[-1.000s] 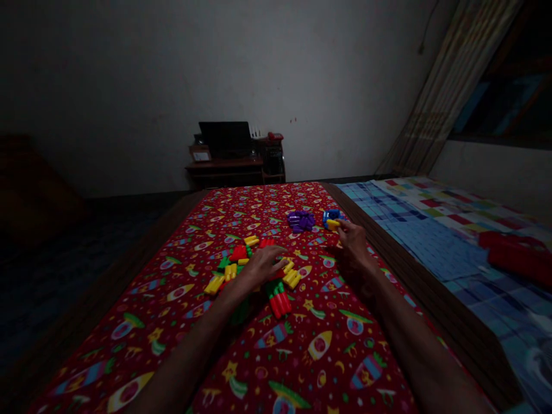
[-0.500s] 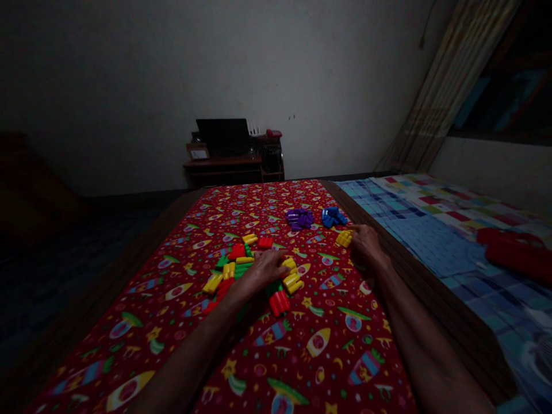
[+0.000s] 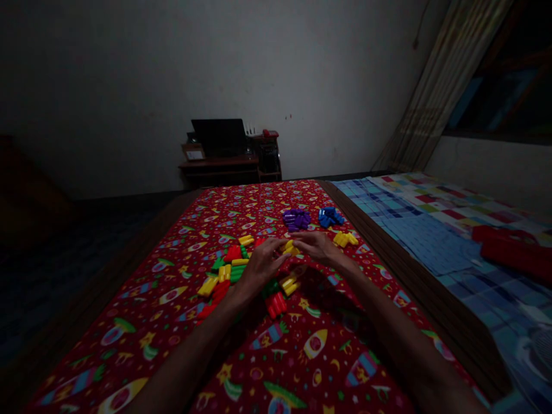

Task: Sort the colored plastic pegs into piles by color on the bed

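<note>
A yellow toy building block [image 3: 291, 248] is held between the fingertips of both hands, just over the mixed pile. My left hand [image 3: 262, 263] grips it from the left with bent fingers; my right hand [image 3: 318, 247] pinches it from the right. Fingers partly cover the block. Below the left hand lie red blocks [image 3: 276, 305], green blocks [image 3: 238, 272] and yellow blocks [image 3: 209, 286]. Another yellow block [image 3: 290, 284] rests under the hands. Right of my right hand sits a small group of yellow blocks [image 3: 345, 239].
Purple blocks [image 3: 296, 218] and blue blocks [image 3: 330, 217] form two heaps farther back on the red patterned cloth [image 3: 319, 368]. A desk [image 3: 219, 164] with a black monitor [image 3: 219, 137] stands by the wall. To the right are blue checked covers [image 3: 431, 241] and a red cloth item [image 3: 513, 253].
My right hand has moved left from the yellow group to meet my left hand. One yellow block has been lifted from the pile between them. More yellow shows in the group at right.
</note>
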Demonstrator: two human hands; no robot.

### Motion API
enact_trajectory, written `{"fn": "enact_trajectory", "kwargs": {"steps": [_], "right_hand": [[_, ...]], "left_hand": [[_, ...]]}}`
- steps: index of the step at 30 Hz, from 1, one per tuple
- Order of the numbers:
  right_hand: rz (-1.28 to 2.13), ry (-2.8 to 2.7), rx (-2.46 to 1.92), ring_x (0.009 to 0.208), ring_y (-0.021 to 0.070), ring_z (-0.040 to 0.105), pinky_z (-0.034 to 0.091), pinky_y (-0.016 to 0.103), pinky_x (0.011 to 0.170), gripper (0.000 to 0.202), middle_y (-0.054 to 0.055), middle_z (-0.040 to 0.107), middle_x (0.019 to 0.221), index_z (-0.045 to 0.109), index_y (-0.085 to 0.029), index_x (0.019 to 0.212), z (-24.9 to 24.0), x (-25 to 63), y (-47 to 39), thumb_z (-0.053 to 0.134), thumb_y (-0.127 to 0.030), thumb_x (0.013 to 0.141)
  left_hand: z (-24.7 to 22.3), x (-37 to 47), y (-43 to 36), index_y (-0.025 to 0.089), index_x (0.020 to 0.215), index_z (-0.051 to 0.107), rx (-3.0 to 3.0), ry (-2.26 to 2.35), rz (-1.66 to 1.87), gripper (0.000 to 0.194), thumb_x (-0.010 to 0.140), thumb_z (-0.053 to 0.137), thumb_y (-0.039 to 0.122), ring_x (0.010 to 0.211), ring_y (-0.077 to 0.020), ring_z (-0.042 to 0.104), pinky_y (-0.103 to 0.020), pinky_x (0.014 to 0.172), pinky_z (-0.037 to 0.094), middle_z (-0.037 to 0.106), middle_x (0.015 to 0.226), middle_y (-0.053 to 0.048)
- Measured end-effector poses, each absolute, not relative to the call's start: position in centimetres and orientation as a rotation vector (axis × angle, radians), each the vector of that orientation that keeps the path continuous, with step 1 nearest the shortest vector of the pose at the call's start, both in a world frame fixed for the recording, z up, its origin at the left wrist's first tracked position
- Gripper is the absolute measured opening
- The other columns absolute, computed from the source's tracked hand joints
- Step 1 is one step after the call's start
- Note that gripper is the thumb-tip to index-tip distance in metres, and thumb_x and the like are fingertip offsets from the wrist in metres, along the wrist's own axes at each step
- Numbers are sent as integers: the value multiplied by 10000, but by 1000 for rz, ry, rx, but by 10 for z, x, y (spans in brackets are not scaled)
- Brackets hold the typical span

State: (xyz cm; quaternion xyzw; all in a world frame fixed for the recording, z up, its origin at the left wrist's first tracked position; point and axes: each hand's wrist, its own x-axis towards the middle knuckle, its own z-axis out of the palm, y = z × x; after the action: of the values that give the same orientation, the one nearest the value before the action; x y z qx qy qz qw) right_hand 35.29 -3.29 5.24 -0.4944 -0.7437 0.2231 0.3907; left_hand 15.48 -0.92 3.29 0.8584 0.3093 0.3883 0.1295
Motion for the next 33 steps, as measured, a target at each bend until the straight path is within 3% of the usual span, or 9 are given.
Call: {"fn": "enact_trajectory", "kwargs": {"steps": [6,9,13,17,21,28,33], "right_hand": [[414,-1737,-1368,778,192,675,496,271,701,288,70,740,899,729,-137,972,48,370,-26,513,-262,829],[168,-1417,-1530,816,209,677,503,288,739,324,95,738,933,716,-121,994,42,413,-19,501,-294,823],[-12,-1242,-1694,884,237,676,504,320,784,358,126,726,1006,698,-117,1052,25,458,-17,488,-258,799],[75,-1390,-1790,898,243,679,507,325,790,347,131,726,1008,715,-124,1024,9,475,-19,485,-222,782],[125,-1518,-1827,874,235,682,498,286,751,345,133,736,952,741,-119,960,6,476,-21,461,-270,826],[11,-1425,-1832,888,247,682,497,307,780,358,141,731,976,739,-113,972,15,475,-21,446,-260,829],[-27,-1450,-1721,888,239,687,502,309,787,311,118,735,976,741,-147,956,32,451,-15,481,-259,825]], "left_hand": [[34,145,1,201,1162,591,2576,874,1059,308,866,554,280,969,-197,646,-346,860,525,661,1105,-80],[31,120,26,192,1095,629,2648,1050,1082,278,880,518,330,1109,-235,585,-411,972,462,642,1156,-102],[17,80,61,166,1029,660,2564,1418,1114,307,869,477,352,1130,-271,565,-451,995,432,646,1156,-133],[7,61,72,155,1050,676,2395,1602,911,367,843,452,359,1147,-271,561,-402,1001,416,659,1170,-123],[9,62,71,164,1100,678,2261,1560,629,443,840,418,413,1021,-243,635,-319,891,475,710,1082,-79],[6,64,73,163,1017,718,2226,1422,630,507,797,444,529,897,-254,665,-308,782,510,740,975,-60],[6,74,72,130,1148,657,2260,1531,669,507,841,423,458,1066,-257,612,-338,923,458,690,1132,-109]]}}
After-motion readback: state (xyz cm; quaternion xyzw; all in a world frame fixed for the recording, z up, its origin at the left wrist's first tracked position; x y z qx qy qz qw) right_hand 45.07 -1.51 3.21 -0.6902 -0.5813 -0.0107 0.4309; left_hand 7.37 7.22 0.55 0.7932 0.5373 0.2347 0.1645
